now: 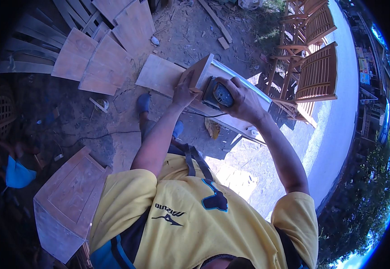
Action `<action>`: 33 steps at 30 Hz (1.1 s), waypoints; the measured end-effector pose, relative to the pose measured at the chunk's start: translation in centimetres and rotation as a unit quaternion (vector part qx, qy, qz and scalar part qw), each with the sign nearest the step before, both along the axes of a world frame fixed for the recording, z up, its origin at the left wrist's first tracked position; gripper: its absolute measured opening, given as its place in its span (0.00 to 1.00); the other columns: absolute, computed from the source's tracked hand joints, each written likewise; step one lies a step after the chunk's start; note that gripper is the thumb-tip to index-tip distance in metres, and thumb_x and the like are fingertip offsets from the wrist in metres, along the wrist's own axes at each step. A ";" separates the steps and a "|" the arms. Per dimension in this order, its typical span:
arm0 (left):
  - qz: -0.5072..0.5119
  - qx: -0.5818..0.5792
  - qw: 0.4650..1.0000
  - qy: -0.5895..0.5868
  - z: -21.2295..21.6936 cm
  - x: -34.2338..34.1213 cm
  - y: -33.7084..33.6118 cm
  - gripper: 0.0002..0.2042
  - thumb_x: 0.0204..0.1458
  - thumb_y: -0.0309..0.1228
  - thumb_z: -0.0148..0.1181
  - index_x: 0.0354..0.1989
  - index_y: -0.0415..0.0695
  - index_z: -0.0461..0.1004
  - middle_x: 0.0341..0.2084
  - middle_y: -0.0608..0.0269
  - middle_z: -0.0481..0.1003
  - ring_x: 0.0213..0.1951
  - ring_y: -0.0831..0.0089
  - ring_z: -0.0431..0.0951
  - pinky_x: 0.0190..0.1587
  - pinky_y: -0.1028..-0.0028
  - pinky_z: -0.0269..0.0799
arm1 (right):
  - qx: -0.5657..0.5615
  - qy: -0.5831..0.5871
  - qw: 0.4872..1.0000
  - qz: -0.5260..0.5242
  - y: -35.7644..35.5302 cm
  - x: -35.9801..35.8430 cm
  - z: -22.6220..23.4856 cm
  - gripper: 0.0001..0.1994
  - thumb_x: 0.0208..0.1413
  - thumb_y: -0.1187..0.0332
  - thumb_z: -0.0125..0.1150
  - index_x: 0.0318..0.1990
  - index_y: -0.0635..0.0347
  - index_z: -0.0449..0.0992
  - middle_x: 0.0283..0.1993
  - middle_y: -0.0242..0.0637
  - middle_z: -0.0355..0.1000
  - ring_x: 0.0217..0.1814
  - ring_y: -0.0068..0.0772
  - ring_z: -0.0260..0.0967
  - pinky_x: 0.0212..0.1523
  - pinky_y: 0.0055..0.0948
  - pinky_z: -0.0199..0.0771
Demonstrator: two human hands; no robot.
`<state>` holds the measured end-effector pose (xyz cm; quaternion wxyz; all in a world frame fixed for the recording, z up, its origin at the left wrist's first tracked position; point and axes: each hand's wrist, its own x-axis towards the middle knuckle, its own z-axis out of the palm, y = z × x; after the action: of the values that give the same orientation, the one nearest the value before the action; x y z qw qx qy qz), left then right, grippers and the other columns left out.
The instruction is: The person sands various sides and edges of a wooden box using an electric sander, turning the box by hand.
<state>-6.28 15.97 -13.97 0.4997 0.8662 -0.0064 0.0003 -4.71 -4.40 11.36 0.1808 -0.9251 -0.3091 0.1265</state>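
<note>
My right hand (pixel 243 102) is wrapped over a dark power sander (pixel 219 93), whose working side rests against the face of a wooden panel (pixel 202 71). That panel stands tilted on edge on a long narrow board bench (pixel 159 74). With its fingers curled round the panel's near left part, my left hand (pixel 184 94) grips it. A black cord (pixel 206 116) trails left from below the sander. The sander's underside is hidden.
Flat wooden panels (pixel 107 62) lie at the far left. Another panelled wooden piece (pixel 71 188) is near left. Slatted wooden chairs (pixel 318 71) stand at the right beside a pale road (pixel 338 116). A loose wood strip (pixel 216 20) lies on the ground ahead.
</note>
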 end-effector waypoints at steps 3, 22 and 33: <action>-0.004 0.011 1.000 0.011 0.2 0.2 -0.2 0.52 0.49 0.34 0.79 0.83 0.53 0.53 0.54 0.41 0.82 0.48 0.41 0.86 0.55 0.49 0.84 | -0.002 -0.003 1.000 -0.011 -0.3 0.1 0.3 0.43 0.49 0.58 0.81 0.73 0.37 0.64 0.50 0.45 0.72 0.42 0.59 0.81 0.42 0.53 0.82; -0.051 0.073 0.996 -0.016 -1.3 0.6 0.8 0.40 0.48 0.38 0.82 0.70 0.45 0.69 0.52 0.48 0.84 0.50 0.45 0.86 0.54 0.53 0.83 | 0.015 -0.006 0.995 -0.097 -0.5 1.9 -1.8 0.45 0.45 0.59 0.80 0.74 0.37 0.65 0.54 0.45 0.73 0.46 0.58 0.82 0.46 0.53 0.84; -0.081 0.075 0.993 0.034 -4.8 1.1 0.7 0.46 0.48 0.39 0.79 0.77 0.48 0.62 0.55 0.44 0.82 0.55 0.41 0.83 0.57 0.49 0.81 | -0.014 0.009 0.965 -0.264 -18.8 -7.7 -1.6 0.43 0.48 0.62 0.82 0.73 0.42 0.65 0.60 0.46 0.75 0.58 0.58 0.80 0.57 0.50 0.84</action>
<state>-5.20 16.69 -18.74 0.4320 0.8972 -0.0597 -0.0700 -12.37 -23.16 9.77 0.1974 -0.9751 -0.0509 0.0874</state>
